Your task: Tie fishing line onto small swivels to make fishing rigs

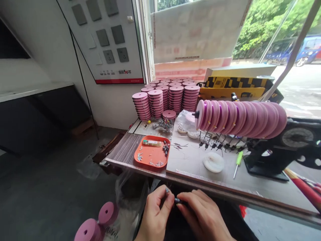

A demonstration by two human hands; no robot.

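Note:
Just in front of the table edge, over my lap, both hands are close together. My left hand (159, 212) pinches a tiny metallic-looking piece (167, 190) between thumb and forefinger; its kind is too small to make out. My right hand (202, 212) has its fingertips closed on a small dark cylindrical piece (177, 200), right beside the left thumb. Beyond my hands lies an orange tray (139, 163) with small black cylinders (165, 148), small silver pieces (156, 163), pale pins (139, 156) and a clear tube with a green label (151, 143).
Several stacks of pink spools (156, 102) stand at the back. A row of pink spools (240, 118) sits on a black stand (265, 167) at right. A green-handled screwdriver (238, 162) and white round dish (213, 162) lie nearby. More pink spools (90, 231) are at lower left.

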